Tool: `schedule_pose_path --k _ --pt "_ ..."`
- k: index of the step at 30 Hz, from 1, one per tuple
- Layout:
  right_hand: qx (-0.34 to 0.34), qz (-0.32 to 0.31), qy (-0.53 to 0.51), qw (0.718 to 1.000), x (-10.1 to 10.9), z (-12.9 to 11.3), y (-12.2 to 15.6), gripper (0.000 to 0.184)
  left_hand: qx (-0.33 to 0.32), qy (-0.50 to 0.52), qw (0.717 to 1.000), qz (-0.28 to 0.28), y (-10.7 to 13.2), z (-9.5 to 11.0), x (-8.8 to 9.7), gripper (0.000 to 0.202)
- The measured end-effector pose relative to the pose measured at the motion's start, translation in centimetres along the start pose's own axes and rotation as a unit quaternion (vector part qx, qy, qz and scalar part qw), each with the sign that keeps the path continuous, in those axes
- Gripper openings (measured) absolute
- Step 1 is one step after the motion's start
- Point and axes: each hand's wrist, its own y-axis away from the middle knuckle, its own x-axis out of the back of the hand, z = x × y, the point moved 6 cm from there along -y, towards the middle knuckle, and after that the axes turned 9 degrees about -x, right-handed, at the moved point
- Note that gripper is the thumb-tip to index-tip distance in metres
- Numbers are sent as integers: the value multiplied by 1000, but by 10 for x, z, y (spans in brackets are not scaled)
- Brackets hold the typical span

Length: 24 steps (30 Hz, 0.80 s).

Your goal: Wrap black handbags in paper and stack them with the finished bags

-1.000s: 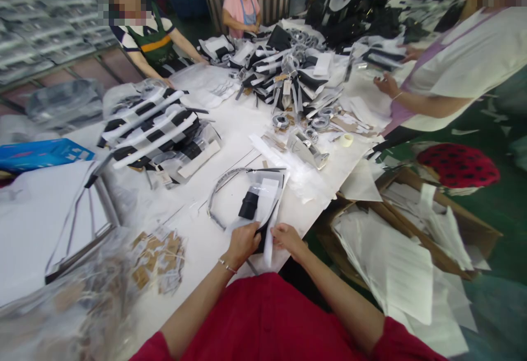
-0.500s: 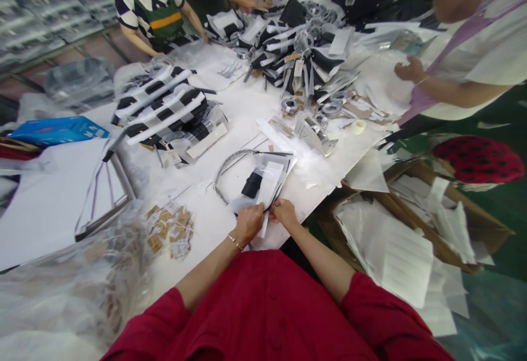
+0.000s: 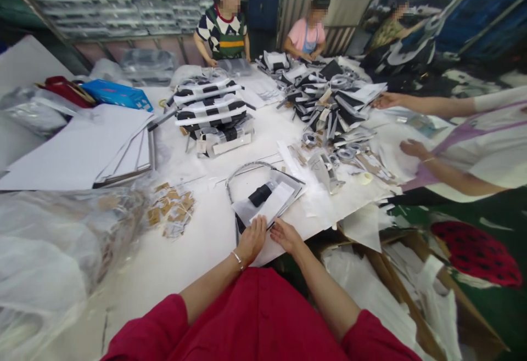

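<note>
A flat grey-and-black handbag (image 3: pixel 242 210) lies on the table in front of me, its wrapped handle (image 3: pixel 246 168) arching out on the far side. A rolled black strap (image 3: pixel 260 196) and a white paper sheet (image 3: pixel 273 203) rest on top of it. My left hand (image 3: pixel 252 239) lies over the bag's near edge, fingers stretched out onto the paper; its thumb is hard to see. Close to the near right corner is my right hand (image 3: pixel 285 235), palm partly up and fingers loosely apart. I cannot tell whether its fingertips touch the bag.
Left of the bag lie brown tags (image 3: pixel 171 210), plastic film (image 3: pixel 49 251) and white boards (image 3: pixel 82 147). Stacked bags (image 3: pixel 212 108) and a larger pile (image 3: pixel 329 92) stand farther back. Below the right edge are cartons (image 3: pixel 465 295). Co-workers stand around; one's hand (image 3: pixel 414 148) is at right.
My view has tilted up and turned left. Both hands were pinching the bag's near corner; now the left fingers lie straight on the paper, and the right fingers have loosened.
</note>
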Motion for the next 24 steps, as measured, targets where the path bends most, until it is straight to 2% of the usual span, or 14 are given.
schedule_pose_path --k 4,8,14,19,24 --pt "-6 10 11 1000 -13 -4 -8 30 11 -11 999 35 3 1 -4 57" --pt "-32 39 31 998 -15 -2 -14 33 11 -38 997 64 9 -1 -12 61" --pt "-35 -16 47 998 -25 -6 -13 25 23 -37 994 103 18 -7 -11 63" --pt "-29 -26 49 998 -28 -8 -9 22 50 -75 992 90 18 7 -4 63" --pt "-34 -14 29 999 -25 -11 -2 17 109 -108 986 60 15 26 -10 73"
